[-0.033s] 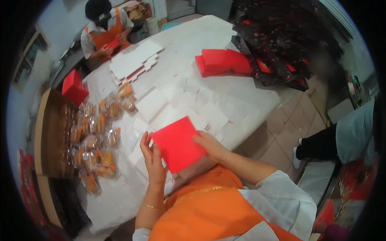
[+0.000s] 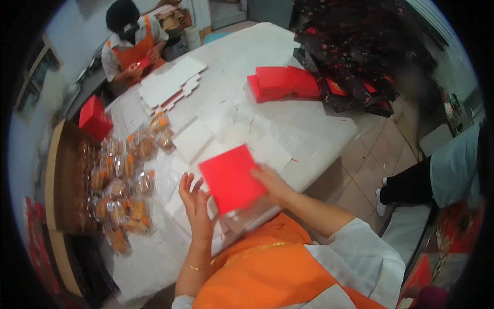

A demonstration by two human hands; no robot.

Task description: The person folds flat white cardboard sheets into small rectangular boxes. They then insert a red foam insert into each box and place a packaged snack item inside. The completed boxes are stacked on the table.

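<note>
A square red box (image 2: 232, 177), flat side up, is tilted in front of me above the near edge of the table. My right hand (image 2: 271, 184) grips its right edge, thumb on top and the other fingers hidden beneath. Just off its left side is my left hand (image 2: 196, 206), fingers spread and holding nothing. Flat white card pieces (image 2: 192, 139) lie on the table behind the box. To the left sit several clear-wrapped baked goods (image 2: 138, 213), with orange marks on their packs.
A brown carton (image 2: 57, 175) holding more wrapped packs stands at the left, near a red box (image 2: 94, 118). Stacked white card (image 2: 170, 82), red boxes (image 2: 285, 82) and black patterned bags (image 2: 355, 46) lie farther back. A co-worker (image 2: 135, 46) handles something red; another person (image 2: 453, 170) stands right.
My left hand has come away from the box's left edge, its fingers spreading. The box has shifted slightly right and away in my right hand.
</note>
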